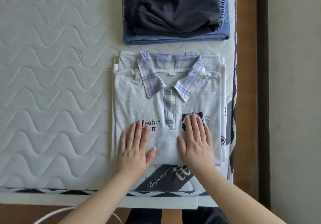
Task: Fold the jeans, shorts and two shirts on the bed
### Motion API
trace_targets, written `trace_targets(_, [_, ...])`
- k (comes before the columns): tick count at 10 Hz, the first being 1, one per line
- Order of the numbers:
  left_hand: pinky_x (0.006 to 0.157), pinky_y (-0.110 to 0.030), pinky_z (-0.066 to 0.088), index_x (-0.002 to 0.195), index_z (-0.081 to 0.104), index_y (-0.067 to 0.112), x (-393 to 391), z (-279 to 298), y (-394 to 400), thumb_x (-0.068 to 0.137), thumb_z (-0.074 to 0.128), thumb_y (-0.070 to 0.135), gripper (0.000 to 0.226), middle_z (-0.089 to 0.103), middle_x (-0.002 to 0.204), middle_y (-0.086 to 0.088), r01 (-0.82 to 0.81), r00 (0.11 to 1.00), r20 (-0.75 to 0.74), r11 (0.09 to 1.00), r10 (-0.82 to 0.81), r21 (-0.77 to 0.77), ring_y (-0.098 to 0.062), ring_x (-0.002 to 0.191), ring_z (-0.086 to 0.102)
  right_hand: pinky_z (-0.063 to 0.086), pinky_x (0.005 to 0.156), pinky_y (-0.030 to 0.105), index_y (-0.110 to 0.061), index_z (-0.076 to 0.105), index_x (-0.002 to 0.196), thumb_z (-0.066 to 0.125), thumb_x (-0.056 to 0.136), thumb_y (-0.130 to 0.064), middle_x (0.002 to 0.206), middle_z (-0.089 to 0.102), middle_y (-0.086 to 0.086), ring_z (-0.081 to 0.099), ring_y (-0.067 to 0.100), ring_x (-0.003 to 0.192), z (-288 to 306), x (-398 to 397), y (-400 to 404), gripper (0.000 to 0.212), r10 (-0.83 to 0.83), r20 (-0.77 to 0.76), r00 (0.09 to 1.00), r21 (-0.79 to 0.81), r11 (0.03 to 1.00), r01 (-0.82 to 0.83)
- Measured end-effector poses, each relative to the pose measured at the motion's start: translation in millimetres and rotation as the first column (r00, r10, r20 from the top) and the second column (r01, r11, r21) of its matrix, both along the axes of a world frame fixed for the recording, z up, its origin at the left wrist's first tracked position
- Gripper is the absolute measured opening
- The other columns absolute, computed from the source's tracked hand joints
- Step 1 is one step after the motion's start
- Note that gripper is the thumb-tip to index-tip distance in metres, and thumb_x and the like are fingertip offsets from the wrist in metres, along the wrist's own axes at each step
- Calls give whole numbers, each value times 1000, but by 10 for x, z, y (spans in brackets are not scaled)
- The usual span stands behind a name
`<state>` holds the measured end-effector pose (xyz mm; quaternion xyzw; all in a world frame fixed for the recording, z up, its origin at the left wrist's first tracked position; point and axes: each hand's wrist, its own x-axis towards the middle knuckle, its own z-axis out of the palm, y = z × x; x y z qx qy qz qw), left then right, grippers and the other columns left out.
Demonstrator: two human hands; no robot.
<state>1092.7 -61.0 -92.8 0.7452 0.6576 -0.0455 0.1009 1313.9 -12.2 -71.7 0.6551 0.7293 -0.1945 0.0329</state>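
Your left hand [135,145] lay flat on the grey shirt [166,119], fingers straight and slightly spread, its fingertips touching the black printed letters [150,123] left of the shirt's checked button strip [169,109]. Your right hand [196,142] lay flat as well, fingers straight and close together, covering part of the cartoon cat print [199,117] right of that strip. Neither hand pinched any cloth; both palms pressed down on the lower half of the shirt.

The grey shirt was folded into a neat rectangle, front up, with its checked collar [170,72] lying open on the far side from you. Under the grey shirt lay a white shirt [223,84], also folded, its edges showing along the grey shirt's left, far and right sides. Beyond the grey shirt's collar, and apart from it, sat a second stack: dark shorts [173,6] folded on top of folded blue jeans [175,38].

All of this rested on the bed [52,84], on a pale quilted mattress with a wavy stitch. The grey shirt sat near the bed's right edge, close to the brown wooden frame [246,102], and a dark label [166,176] with white writing showed just below the shirt, between your wrists.
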Motion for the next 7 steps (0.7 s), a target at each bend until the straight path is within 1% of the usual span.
trace_targets(1, [116,-62,17,157,16,32,13,46,-58,99,28,55,63,12,164,-15,65,997,-39,995,-68,-82,-39,149,15,15,121,42,-13,23,154,32,99,-44,162,17,6,13,22,150,4,38,-120,64,61,20,998,-42,997,-60])
trace_targets(2, [114,-66,16,154,21,40,86,172,-7,96,29,53,59,15,163,-14,45,996,-66,976,-60,-214,-42,148,16,2,123,38,-21,9,157,30,102,-48,164,-2,0,-3,18,152,20,58,-77,65,103,33,994,-189,977,-95])
trace_targets(3, [114,-67,13,151,30,42,183,370,141,95,33,49,57,14,164,-14,-20,998,-69,930,-6,-367,-42,149,13,-2,122,35,-27,0,157,28,100,-53,164,-13,-3,-11,16,151,111,61,101,69,138,34,990,-334,935,-119])
trace_targets(4, [119,-59,7,152,23,41,212,717,357,98,34,49,55,2,165,-8,-70,997,-24,832,68,-551,-35,151,0,12,121,40,-25,3,157,34,100,-48,165,-7,-1,-5,18,152,418,119,316,69,198,4,980,-483,859,-171])
trace_targets(5, [118,-49,16,151,31,31,279,1280,478,100,35,46,53,27,160,-5,-118,988,25,840,155,-530,-27,147,21,12,121,43,-23,17,156,24,102,-49,165,7,1,6,20,151,936,88,423,60,149,74,986,-554,828,-84])
trace_targets(6, [117,-48,18,149,36,29,286,1929,378,99,35,47,53,39,153,-1,-56,987,120,923,110,-381,-23,142,32,17,119,41,-23,31,150,21,102,-48,162,21,1,18,20,149,1553,21,313,55,92,76,993,-416,908,-52])
trace_targets(7, [119,-47,12,149,36,29,223,2541,190,97,35,51,57,40,152,0,18,994,109,983,2,-184,-20,142,31,24,115,37,-25,33,150,28,103,-46,157,32,-2,28,19,145,2137,50,56,52,86,12,996,-156,984,-84])
